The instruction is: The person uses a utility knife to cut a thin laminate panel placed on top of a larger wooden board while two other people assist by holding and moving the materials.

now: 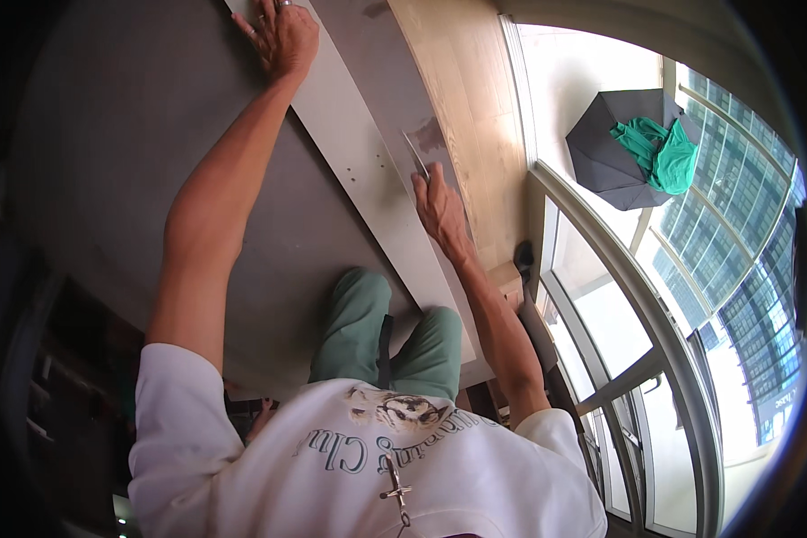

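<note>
My left hand lies far forward on a long pale grey board, its fingers spread and partly cut off by the upper edge of the view. A ring shows on one finger. My right hand is closed on a slim tool with a thin, pale blade, seen nearly edge-on; its exact kind cannot be made out. The blade points away from me over the grey strip to the right of the board. Next to its tip is a darker smudge. Small dark holes mark the board's face.
My knees in green trousers rest by the board on a large grey panel. Wood flooring runs along the right. Beyond it are a glazed door frame and an open dark umbrella with a green cloth on it.
</note>
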Available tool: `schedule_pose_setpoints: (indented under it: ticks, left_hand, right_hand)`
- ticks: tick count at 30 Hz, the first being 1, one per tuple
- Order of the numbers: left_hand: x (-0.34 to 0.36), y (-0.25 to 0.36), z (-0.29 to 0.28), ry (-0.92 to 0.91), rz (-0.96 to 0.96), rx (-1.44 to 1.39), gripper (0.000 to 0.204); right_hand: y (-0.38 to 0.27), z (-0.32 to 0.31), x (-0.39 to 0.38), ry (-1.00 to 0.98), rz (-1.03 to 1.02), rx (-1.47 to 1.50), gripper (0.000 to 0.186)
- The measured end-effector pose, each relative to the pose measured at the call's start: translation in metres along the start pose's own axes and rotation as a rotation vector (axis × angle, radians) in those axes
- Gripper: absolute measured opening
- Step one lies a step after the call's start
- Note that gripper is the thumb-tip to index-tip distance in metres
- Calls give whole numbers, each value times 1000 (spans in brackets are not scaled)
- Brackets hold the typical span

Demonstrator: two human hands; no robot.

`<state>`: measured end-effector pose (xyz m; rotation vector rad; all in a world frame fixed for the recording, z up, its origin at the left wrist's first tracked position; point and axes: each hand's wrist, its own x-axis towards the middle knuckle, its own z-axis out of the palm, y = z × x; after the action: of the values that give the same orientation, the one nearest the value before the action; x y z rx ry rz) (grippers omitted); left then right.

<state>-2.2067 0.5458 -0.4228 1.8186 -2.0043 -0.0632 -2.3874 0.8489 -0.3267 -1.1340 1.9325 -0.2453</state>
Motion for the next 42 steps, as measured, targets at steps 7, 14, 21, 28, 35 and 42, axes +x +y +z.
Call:
schedule_pose_setpoints:
  ticks: [7,14,21,28,35,42]
  left_hand:
    - [0,8,18,81,32,-13,42]
    - [-6,-6,23,53,29,6,42]
    - [-9,5,18,43,21,-42,41]
    - [-3,1,8,26,-9,27,40]
    - [-2,20,15,45,0,-25,42]
    - [0,0,12,34,-9,29,41]
  right_hand:
    - [-86,-8,150,57,-265,-79,24]
    - [-13,21,61,-51,-135,-73,21]
    - [148,24,-156,-175,173,-156,22]
    - [6,2,23,-98,-56,-28,19]
    - [-89,8,192,148,-375,-19,24]
    - [11,30,41,-57,-112,-52,23]
